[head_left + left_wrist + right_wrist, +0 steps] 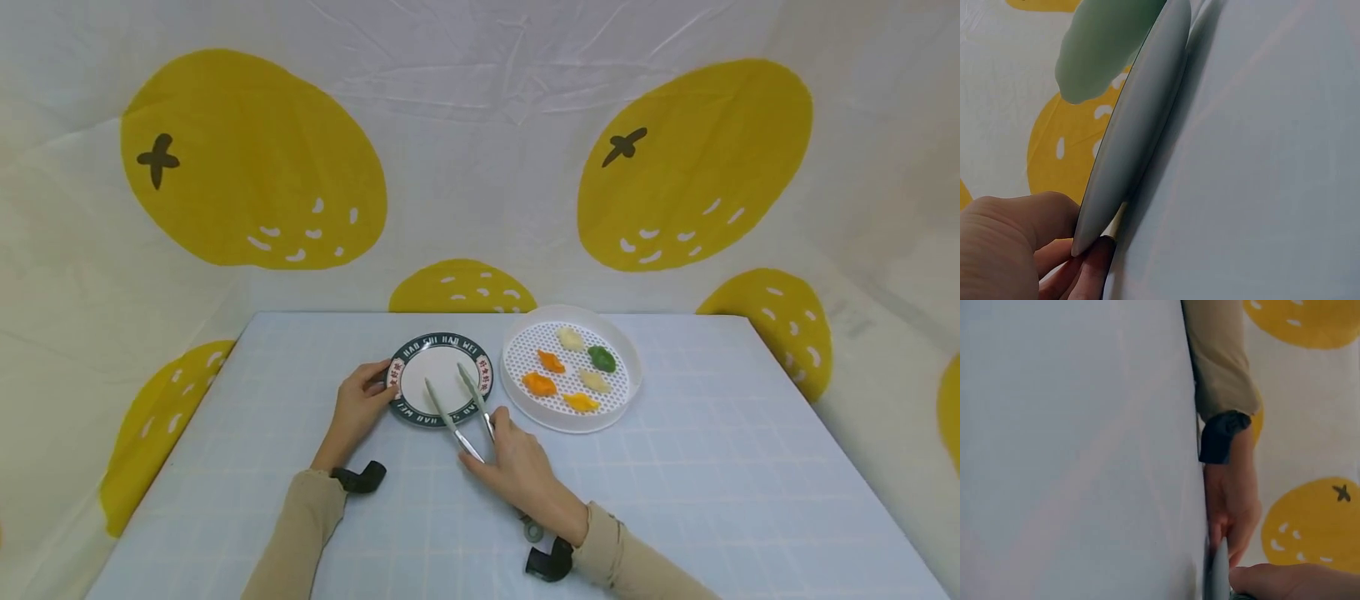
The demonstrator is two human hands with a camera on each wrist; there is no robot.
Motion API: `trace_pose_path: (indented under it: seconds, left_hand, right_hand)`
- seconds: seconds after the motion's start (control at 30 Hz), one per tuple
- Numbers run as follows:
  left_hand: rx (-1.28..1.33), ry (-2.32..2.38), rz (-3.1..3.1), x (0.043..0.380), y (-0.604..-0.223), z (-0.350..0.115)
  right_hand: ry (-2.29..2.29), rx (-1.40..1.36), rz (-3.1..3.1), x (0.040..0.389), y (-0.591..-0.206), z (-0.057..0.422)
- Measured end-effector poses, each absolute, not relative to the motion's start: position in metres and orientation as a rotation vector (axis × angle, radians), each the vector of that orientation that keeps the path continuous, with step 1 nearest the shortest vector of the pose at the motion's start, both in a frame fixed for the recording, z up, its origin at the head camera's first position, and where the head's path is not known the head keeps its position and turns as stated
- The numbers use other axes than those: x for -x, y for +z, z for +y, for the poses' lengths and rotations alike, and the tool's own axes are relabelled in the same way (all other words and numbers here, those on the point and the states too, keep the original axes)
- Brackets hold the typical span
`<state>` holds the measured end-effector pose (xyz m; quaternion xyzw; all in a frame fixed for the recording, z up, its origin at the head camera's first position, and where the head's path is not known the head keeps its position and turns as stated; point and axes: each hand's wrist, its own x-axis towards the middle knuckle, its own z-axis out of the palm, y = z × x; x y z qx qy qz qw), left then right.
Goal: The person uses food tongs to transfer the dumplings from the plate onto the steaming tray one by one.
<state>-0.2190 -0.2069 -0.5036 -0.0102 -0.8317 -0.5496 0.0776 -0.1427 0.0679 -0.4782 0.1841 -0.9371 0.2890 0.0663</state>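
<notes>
My left hand [360,408] grips the left rim of a round plate [431,371], which has a white middle and a dark green lettered border. In the left wrist view the thumb lies over the plate's edge [1135,137], with fingers beneath it. My right hand [528,471] holds metal tongs [446,413] with pale green tips. The two tips are spread apart over the plate, nothing between them. One broad green tip [1094,56] shows above the plate in the left wrist view. From the right wrist, my left hand [1232,500] appears at the plate's far edge.
Right of the plate stands a white round steamer tray [638,371] with a perforated bottom. Several dumpling-shaped pieces lie in it: orange [540,384], yellow [581,402], pale [570,338] and green [602,358]. A light checked cloth [720,483] covers the table.
</notes>
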Motion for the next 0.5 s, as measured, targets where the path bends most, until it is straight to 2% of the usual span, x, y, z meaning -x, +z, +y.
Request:
trace_pose_path:
  seconds: [0.5]
  left_hand:
    - [0.033,-1.615,-2.542,0.22,-0.5,-0.212]
  right_hand:
    - [0.929,-0.582,-3.04,0.142,-0.462,0.072]
